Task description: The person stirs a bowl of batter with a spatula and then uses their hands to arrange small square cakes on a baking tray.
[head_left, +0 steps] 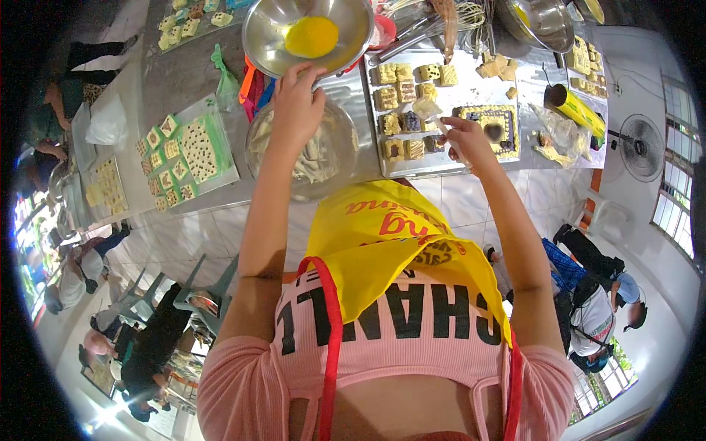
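Note:
My left hand [300, 102] is at the near rim of a stainless steel mixing bowl [259, 41], fingers spread and seemingly touching it. Inside that bowl is a round yellow patch; I cannot tell whether it is liquid or a reflection. Below my left wrist sits a wide bowl [350, 160] smeared with pale cream. My right hand [466, 140] pinches a slim pale tool [443, 128], perhaps a small spatula, over a metal tray [458, 165]. Small decorated cake squares [408, 92] stand in rows there, beside a larger piped cake [474, 114].
To the left, another tray [226, 171] holds iced cakes on green. Whisks [469, 16] and a second steel bowl [543, 30] lie at the far side. A yellow roll [576, 110] and crumpled plastic [568, 132] are at the right. People stand in the background.

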Action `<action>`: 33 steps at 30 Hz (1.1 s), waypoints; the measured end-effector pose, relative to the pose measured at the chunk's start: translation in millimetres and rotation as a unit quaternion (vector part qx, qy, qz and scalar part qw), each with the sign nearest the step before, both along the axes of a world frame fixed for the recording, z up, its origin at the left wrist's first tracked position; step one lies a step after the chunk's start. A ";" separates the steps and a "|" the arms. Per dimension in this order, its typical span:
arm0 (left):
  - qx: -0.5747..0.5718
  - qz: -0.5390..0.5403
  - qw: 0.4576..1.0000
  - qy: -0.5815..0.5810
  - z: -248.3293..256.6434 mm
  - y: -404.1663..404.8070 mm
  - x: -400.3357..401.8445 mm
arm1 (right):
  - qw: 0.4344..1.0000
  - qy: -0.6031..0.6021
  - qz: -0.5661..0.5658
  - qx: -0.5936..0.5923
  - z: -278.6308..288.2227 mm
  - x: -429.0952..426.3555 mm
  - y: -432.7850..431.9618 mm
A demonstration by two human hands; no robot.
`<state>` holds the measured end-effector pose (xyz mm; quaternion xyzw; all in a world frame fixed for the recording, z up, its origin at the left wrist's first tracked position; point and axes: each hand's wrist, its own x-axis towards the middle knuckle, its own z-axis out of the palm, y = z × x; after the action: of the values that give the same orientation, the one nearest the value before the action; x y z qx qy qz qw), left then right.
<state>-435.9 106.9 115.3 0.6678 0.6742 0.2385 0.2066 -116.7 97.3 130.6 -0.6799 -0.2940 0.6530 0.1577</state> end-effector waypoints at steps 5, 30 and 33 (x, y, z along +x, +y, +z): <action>0.006 0.001 1.000 0.001 -1.5 -0.5 3.5 | 0.868 -0.285 0.326 0.242 -1.5 -0.4 3.6; -0.009 0.008 1.000 0.007 1.0 -13.2 8.4 | 0.772 -0.336 0.462 0.279 -49.9 9.0 21.6; -0.017 0.005 1.000 0.010 1.5 -14.0 10.5 | 0.782 -0.327 0.459 0.267 -40.2 10.8 21.3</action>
<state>-425.3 92.9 116.8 0.6635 0.6833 0.2214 0.2095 -105.8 118.6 90.4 -0.5678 -0.7679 0.2822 -0.0909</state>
